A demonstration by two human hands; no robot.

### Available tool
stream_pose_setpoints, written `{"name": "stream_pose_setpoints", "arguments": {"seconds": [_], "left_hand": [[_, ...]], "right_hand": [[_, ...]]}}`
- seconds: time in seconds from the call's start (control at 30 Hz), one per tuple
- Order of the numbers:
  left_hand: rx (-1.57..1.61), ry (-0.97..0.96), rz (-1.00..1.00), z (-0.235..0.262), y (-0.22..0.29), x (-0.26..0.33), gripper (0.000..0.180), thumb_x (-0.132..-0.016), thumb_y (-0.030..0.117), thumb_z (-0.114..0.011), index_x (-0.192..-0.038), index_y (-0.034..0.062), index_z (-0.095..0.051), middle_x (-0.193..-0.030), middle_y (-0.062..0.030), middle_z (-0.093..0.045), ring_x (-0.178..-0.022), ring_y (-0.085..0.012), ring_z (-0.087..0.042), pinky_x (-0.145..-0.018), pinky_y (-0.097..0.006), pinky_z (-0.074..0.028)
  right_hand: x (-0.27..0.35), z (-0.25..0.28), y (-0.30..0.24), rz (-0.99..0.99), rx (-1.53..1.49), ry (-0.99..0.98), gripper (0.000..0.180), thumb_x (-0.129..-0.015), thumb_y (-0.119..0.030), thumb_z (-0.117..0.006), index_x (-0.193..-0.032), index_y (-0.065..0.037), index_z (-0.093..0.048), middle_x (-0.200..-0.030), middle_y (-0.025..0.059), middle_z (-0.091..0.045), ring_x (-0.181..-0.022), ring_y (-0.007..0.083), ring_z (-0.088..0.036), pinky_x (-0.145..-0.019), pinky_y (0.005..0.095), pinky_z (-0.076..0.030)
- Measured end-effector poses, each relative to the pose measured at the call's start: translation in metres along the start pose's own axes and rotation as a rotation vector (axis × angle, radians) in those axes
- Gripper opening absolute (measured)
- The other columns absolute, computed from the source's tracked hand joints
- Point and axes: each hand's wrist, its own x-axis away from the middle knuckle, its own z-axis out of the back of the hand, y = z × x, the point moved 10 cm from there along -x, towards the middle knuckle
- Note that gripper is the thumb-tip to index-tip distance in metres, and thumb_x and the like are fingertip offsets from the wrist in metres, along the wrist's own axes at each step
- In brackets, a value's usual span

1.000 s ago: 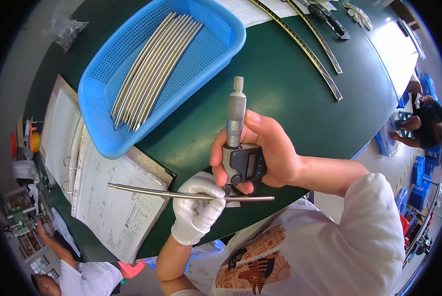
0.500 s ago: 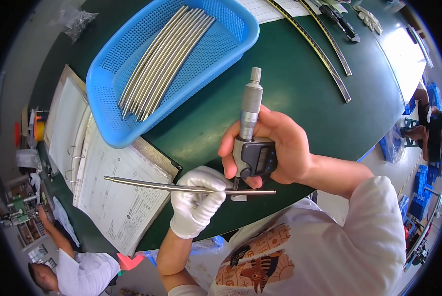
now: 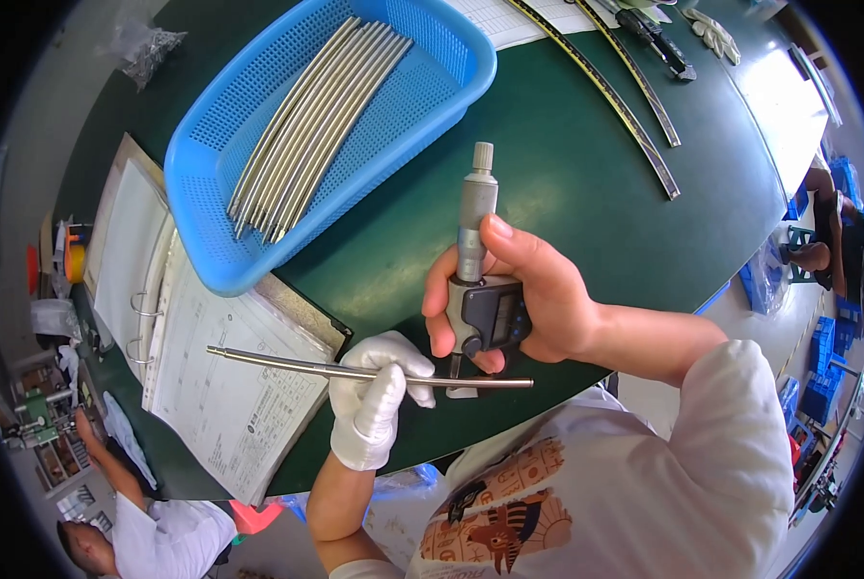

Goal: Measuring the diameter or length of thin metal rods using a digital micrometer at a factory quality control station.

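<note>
My left hand (image 3: pixel 372 410), in a white glove, pinches a slim metal rod (image 3: pixel 287 363) between thumb and fingers. The rod lies almost level, its stepped left end over the binder's page. In my bare right hand (image 3: pixel 548 299) is a digital micrometer (image 3: pixel 472 261), held upright with its thimble at the top. My right thumb rests beside the barrel, and the fingers wrap round the frame. The rod's right part crosses the micrometer's measuring gap near the bottom; whether the jaws touch it I cannot tell.
A blue perforated basket (image 3: pixel 355 193) holds several similar rods (image 3: pixel 321 125). An open ring binder (image 3: pixel 239 386) with printed sheets lies at left. Two dark curved strips (image 3: pixel 610 101), a black tool (image 3: pixel 656 41) and a white glove (image 3: pixel 713 37) lie far right. Another person (image 3: pixel 152 526) works at lower left.
The micrometer and my right hand have shifted slightly left. My right thumb has straightened upward along the barrel. My gloved fingers have changed their grip on the rod, whose right end sits slightly lower.
</note>
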Motion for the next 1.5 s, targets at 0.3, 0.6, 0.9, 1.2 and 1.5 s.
{"name": "stream_pose_setpoints", "arguments": {"seconds": [0.3, 0.6, 0.9, 1.2, 1.5], "left_hand": [[0.016, 0.042, -0.009, 0.002, 0.003, 0.001, 0.027, -0.085, 0.023, -0.049, -0.076, -0.0018, -0.053, -0.066, -0.0103, -0.051, -0.053, -0.0147, -0.050, -0.051, -0.026, -0.043], [0.021, 0.064, -0.067, 0.008, 0.009, 0.001, 0.027, -0.085, 0.024, -0.049, -0.074, -0.0007, -0.052, -0.063, -0.0097, -0.050, -0.052, -0.0153, -0.050, -0.051, -0.026, -0.043], [0.005, 0.088, -0.067, 0.009, 0.009, 0.000, 0.028, -0.083, 0.024, -0.050, -0.072, -0.0010, -0.052, -0.064, -0.0103, -0.050, -0.051, -0.0151, -0.049, -0.051, -0.026, -0.043], [0.009, 0.111, -0.079, 0.012, 0.010, 0.000, 0.028, -0.083, 0.024, -0.051, -0.071, -0.0010, -0.052, -0.062, -0.0101, -0.049, -0.050, -0.0150, -0.049, -0.049, -0.026, -0.042], [0.063, 0.131, -0.155, 0.019, 0.015, -0.002, 0.025, -0.083, 0.021, -0.049, -0.071, -0.0006, -0.051, -0.060, -0.0096, -0.049, -0.047, -0.0150, -0.047, -0.047, -0.025, -0.041]], "right_hand": [[0.001, -0.001, 0.006, -0.028, -0.047, 0.014, 0.068, -0.086, -0.056, -0.014, -0.091, -0.001, -0.054, -0.070, 0.0109, -0.059, -0.046, 0.0132, -0.048, -0.044, 0.0227, -0.040], [0.001, -0.002, 0.006, -0.020, -0.088, -0.025, 0.067, -0.082, -0.057, -0.020, -0.090, 0.000, -0.055, -0.071, 0.0122, -0.060, -0.045, 0.0134, -0.047, -0.044, 0.0226, -0.039], [0.002, 0.000, 0.004, -0.021, -0.052, 0.019, 0.062, -0.083, -0.055, -0.026, -0.083, 0.000, -0.055, -0.068, 0.0106, -0.059, -0.044, 0.0136, -0.047, -0.043, 0.0228, -0.039], [0.002, -0.001, 0.004, -0.015, -0.028, 0.035, 0.065, -0.086, -0.053, -0.017, -0.085, 0.000, -0.054, -0.068, 0.0106, -0.059, -0.045, 0.0139, -0.047, -0.044, 0.0235, -0.040], [0.002, 0.000, -0.002, 0.006, -0.018, 0.012, 0.069, -0.084, -0.056, -0.017, -0.087, 0.002, -0.055, -0.069, 0.0145, -0.059, -0.043, 0.0145, -0.048, -0.040, 0.0229, -0.040]]}}
